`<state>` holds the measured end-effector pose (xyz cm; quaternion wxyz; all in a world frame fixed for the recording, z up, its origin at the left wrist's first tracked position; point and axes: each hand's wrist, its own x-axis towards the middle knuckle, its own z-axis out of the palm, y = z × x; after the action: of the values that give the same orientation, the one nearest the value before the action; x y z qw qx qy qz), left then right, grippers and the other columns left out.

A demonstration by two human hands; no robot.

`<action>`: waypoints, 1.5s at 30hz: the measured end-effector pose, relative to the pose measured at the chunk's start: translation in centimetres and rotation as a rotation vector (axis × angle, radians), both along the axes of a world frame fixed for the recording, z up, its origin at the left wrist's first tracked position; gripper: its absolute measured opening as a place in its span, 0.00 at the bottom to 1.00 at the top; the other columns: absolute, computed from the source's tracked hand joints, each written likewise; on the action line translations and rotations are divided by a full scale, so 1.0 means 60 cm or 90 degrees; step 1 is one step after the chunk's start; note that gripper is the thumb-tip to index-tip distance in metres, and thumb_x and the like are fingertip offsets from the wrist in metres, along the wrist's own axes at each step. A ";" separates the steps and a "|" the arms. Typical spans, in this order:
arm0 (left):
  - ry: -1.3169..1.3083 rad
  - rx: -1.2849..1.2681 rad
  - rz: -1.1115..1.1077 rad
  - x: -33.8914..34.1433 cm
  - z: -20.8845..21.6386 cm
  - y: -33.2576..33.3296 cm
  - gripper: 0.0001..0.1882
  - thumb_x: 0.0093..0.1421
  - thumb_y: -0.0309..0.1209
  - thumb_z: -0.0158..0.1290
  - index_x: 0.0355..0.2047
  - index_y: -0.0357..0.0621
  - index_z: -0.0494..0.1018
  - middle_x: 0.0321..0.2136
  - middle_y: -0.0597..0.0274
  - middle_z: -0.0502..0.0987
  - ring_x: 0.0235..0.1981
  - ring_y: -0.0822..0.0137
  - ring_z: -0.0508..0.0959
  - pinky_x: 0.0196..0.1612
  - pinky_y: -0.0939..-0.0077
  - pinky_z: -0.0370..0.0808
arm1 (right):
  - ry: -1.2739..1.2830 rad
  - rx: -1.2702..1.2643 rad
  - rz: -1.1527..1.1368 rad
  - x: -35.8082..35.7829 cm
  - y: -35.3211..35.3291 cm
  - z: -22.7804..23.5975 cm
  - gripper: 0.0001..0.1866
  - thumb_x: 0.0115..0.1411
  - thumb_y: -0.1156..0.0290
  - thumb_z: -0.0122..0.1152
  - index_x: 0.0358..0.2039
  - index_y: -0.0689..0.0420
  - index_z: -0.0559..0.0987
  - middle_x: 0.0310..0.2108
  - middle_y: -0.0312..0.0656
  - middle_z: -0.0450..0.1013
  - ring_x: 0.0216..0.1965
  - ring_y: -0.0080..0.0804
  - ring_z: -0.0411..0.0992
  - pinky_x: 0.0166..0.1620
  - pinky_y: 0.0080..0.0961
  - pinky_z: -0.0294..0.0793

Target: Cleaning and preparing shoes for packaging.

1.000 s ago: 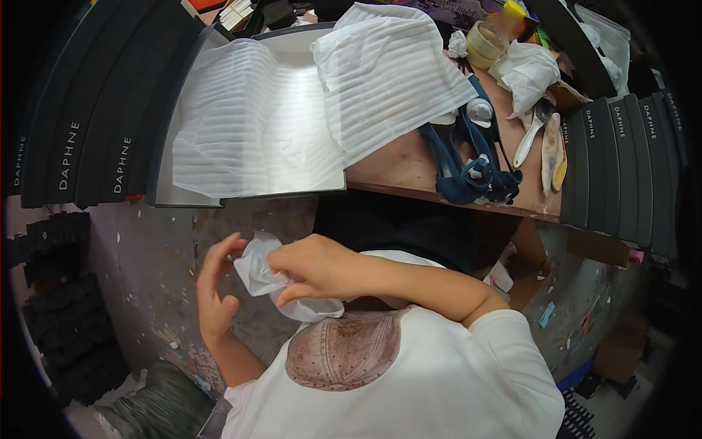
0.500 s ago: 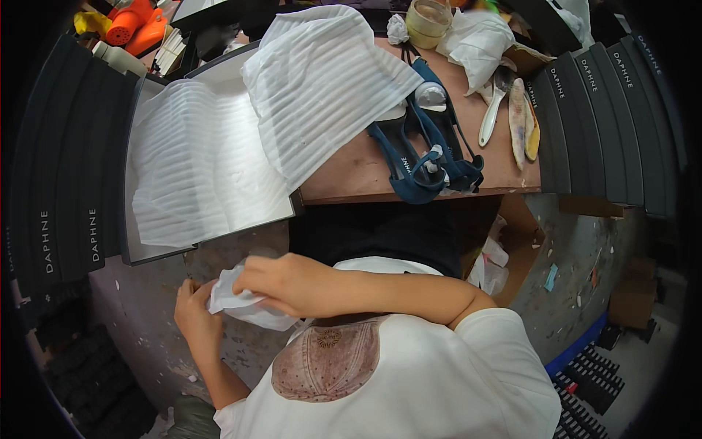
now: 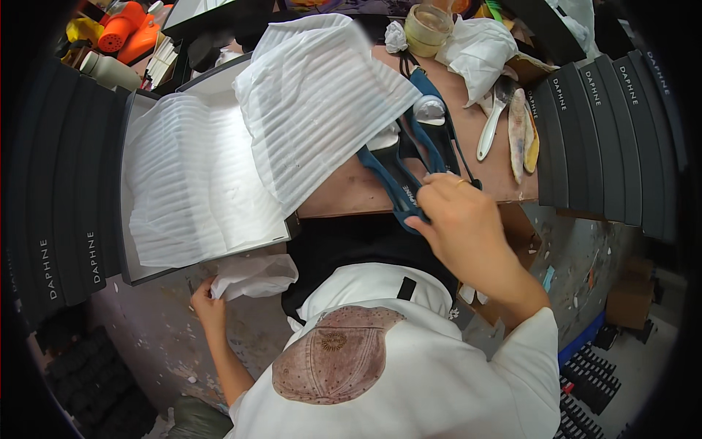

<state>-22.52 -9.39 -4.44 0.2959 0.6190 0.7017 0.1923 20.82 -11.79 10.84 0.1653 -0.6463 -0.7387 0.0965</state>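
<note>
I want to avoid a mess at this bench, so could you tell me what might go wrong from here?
1. The right hand grips the blue shoe, which lies partly under the ribbed white sheet; pulling it could drag that sheet off the table.
2. The left hand holds the crumpled white paper low beside the open box; it may slip to the floor.
3. The brushes near the shoe could be knocked.

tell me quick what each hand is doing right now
Left hand: closed on crumpled white tissue paper.
Right hand: fingers on a dark blue shoe; grip cannot be told.
</note>
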 end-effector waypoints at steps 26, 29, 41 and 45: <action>-0.133 0.054 0.172 -0.011 -0.336 0.016 0.17 0.54 0.35 0.53 0.36 0.32 0.76 0.26 0.49 0.79 0.28 0.60 0.78 0.34 0.67 0.72 | 1.426 0.266 0.083 0.092 -0.251 0.030 0.15 0.64 0.57 0.45 0.34 0.58 0.67 0.31 0.41 0.69 0.35 0.32 0.70 0.42 0.30 0.71; -0.090 0.137 0.260 -0.017 -0.372 -0.009 0.18 0.54 0.38 0.53 0.37 0.32 0.76 0.29 0.47 0.79 0.30 0.58 0.79 0.35 0.67 0.72 | 1.449 0.214 0.092 0.079 -0.247 0.033 0.14 0.65 0.60 0.46 0.31 0.57 0.61 0.27 0.39 0.63 0.23 0.24 0.64 0.28 0.22 0.67; -0.234 0.279 0.386 0.037 -0.086 -0.046 0.09 0.53 0.26 0.54 0.29 0.30 0.76 0.16 0.66 0.73 0.21 0.78 0.67 0.24 0.75 0.66 | 1.423 -0.275 0.000 -0.116 -0.071 -0.045 0.13 0.66 0.64 0.44 0.29 0.59 0.63 0.26 0.37 0.61 0.24 0.20 0.63 0.26 0.15 0.64; -0.256 0.258 0.381 0.038 -0.033 -0.062 0.09 0.52 0.26 0.56 0.31 0.32 0.77 0.16 0.71 0.71 0.19 0.82 0.65 0.22 0.81 0.63 | 1.322 -0.391 -0.036 -0.173 -0.051 -0.076 0.12 0.65 0.65 0.45 0.29 0.59 0.66 0.26 0.39 0.66 0.25 0.21 0.64 0.29 0.17 0.65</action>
<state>-20.25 -13.09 -6.39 0.2305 0.3836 0.7266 0.5213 10.44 -14.83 6.29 0.5436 -0.2797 -0.1669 0.7736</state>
